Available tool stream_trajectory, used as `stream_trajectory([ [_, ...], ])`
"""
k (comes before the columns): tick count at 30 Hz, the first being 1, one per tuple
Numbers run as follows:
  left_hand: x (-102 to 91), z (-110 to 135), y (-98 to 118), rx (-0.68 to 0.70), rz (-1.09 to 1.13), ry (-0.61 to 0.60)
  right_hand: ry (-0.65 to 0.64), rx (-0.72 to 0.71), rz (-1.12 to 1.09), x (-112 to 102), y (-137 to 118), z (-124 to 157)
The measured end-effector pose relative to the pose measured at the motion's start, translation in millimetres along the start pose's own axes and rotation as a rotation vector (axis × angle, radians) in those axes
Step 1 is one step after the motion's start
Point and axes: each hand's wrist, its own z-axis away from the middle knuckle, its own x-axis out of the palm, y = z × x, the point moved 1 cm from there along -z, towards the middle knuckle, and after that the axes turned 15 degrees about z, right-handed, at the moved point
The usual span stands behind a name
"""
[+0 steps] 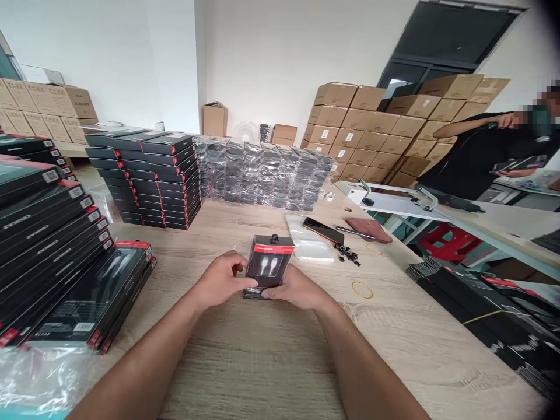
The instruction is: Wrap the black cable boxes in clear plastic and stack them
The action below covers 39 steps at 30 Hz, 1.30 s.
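Both my hands hold a small stack of black retail boxes with a red band (268,265) over the middle of the wooden table (271,356). My left hand (222,281) grips the stack's left side with curled fingers. My right hand (292,288) closes on its lower right side. The top box shows white cable ends through a window. The stack's lower edge rests near the tabletop.
Stacks of the same black boxes lie at the left (48,233) and behind (149,175), with shrink-wrapped bundles (262,172) beyond. A phone (322,230), plastic bags (308,245), small black parts (347,254) and a rubber band (363,290) lie to the right. A person in black (485,154) stands at far right by cartons (371,131).
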Motion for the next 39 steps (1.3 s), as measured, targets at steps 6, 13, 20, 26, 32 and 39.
stream_trajectory([
  [6, 4.0, -2, -6, -0.012, 0.12, -0.064, 0.217, -0.074, -0.07, -9, -9, 0],
  [13, 31.2, 2, -1, -0.256, 0.457, -0.228, 0.604, 0.048, -0.445, -14, 2, -10],
  [20, 30.4, 6, 7, -0.343, 0.457, -0.252, 0.672, 0.032, -0.533, -21, 4, -5],
  [26, 20.4, 40, 36, -0.376, 0.538, -0.027, 0.525, 0.038, -0.537, -10, 0, -5],
  [32, -26.2, 112, 63, -0.431, 0.613, 0.305, 0.276, 0.019, -0.266, 10, -2, -15],
  [39, -97.3, 187, 57, -0.433, 0.832, 0.687, 0.218, 0.017, 0.034, 21, 7, -17],
])
